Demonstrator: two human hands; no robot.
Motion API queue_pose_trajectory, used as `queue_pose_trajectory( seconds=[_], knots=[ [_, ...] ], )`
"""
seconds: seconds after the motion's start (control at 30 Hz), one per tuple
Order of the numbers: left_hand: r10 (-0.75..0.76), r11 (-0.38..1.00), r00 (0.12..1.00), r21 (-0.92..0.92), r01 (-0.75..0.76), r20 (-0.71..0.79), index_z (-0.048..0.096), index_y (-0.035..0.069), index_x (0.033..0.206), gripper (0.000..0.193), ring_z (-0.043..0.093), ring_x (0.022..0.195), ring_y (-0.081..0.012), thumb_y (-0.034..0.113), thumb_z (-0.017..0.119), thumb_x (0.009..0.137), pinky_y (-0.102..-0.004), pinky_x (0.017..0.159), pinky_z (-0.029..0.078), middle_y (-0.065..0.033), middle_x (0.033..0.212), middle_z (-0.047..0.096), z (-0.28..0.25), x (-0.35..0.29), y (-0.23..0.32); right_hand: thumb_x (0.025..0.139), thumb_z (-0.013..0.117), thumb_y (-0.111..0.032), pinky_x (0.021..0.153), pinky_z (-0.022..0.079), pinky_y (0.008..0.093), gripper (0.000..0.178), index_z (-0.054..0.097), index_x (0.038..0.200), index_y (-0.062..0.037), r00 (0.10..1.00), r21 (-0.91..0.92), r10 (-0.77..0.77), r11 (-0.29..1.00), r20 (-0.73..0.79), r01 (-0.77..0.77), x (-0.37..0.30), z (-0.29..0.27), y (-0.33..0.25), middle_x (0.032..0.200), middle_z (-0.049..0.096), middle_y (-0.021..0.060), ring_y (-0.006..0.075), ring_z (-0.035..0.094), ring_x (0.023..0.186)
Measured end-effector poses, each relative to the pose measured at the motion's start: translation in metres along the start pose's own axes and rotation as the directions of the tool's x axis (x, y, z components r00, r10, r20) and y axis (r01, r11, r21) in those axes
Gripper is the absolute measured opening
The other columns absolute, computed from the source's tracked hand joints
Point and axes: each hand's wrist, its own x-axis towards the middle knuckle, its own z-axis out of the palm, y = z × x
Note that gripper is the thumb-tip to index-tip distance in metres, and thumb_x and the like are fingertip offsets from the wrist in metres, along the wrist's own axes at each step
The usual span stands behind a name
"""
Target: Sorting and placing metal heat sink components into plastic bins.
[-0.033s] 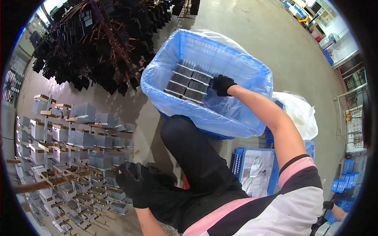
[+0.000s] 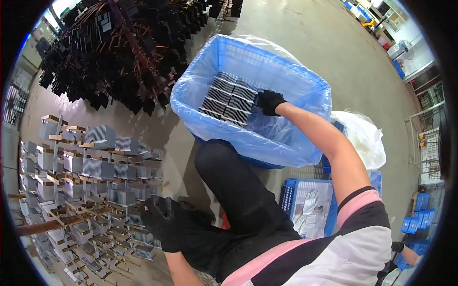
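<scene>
My right hand, in a black glove, reaches into a blue crate lined with clear blue plastic. Its curled fingers are closed at the right edge of the dark finned heat sinks, which stand side by side at the crate's left; the fingertips are partly hidden. My left hand, also black-gloved, is low on the left against my dark trouser leg. Close beside it hang silver finned heat sinks on a rack. Black glove against black cloth hides how its fingers lie.
Black parts hang on a rack at the far left. A white plastic bag lies right of the crate. Below it, a smaller blue crate holds white gloves. Another person's arm shows at the lower right.
</scene>
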Motion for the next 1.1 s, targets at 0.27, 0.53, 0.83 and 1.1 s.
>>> queue_pose_trajectory(
  seconds=[0.27, 0.53, 0.83, 1.1],
  knots=[
    [-0.02, 0.999, 1.0, -0.04, 0.019, -0.01, 0.059, 0.01, 0.099, 0.021, 0.061, 0.082, -0.0361, 0.027, 0.064, 0.089, -0.0456, 0.072, 0.047, -0.0138, 0.089, 0.063, -0.002, 0.003, 0.005, 0.071, 0.066, -0.022, 0.082, 0.054, 0.0492, 0.041, 0.06, 0.109, -0.0061, 0.963, -0.052, 0.055, 0.996, -0.264, -0.071, 0.007, 0.009, -0.014, 0.102, 0.068, 0.0203, 0.0393, 0.066, 0.098],
    [-0.209, 0.966, 0.972, -0.136, 0.222, 0.103, 0.06, 0.006, 0.098, 0.022, 0.062, 0.082, -0.0319, 0.025, 0.068, 0.088, -0.0408, 0.076, 0.049, -0.012, 0.088, 0.064, -0.021, -0.004, -0.005, 0.071, 0.069, -0.034, 0.091, 0.052, 0.0462, 0.054, 0.063, 0.118, -0.0087, 0.998, 0.057, 0.037, 0.998, 0.059, -0.041, 0.032, 0.016, 0.009, 0.112, 0.068, 0.0195, 0.037, 0.064, 0.106],
    [-0.791, 0.409, 0.612, -0.726, 0.554, 0.022, 0.063, 0.001, 0.099, 0.023, 0.059, 0.079, -0.0152, 0.021, 0.069, 0.092, -0.0302, 0.07, 0.048, -0.0067, 0.092, 0.064, -0.041, -0.075, -0.084, 0.09, 0.065, -0.018, 0.087, 0.05, 0.043, 0.034, 0.062, 0.121, -0.0051, 0.845, 0.239, -0.143, 0.923, -0.516, 0.302, -0.048, -0.177, -0.132, 0.108, 0.067, 0.0199, 0.0358, 0.064, 0.1],
    [-0.64, 0.541, 0.768, -0.724, 0.427, -0.025, 0.06, 0.002, 0.098, 0.021, 0.051, 0.064, -0.0083, 0.019, 0.069, 0.092, -0.026, 0.056, 0.043, -0.0019, 0.076, 0.058, -0.038, -0.02, -0.072, 0.088, 0.066, -0.024, 0.088, 0.05, 0.0447, 0.037, 0.061, 0.117, -0.0019, 0.605, 0.476, -0.635, 0.39, -0.481, 0.788, -0.103, -0.123, -0.344, 0.11, 0.064, 0.0213, 0.0395, 0.062, 0.101]
  ],
)
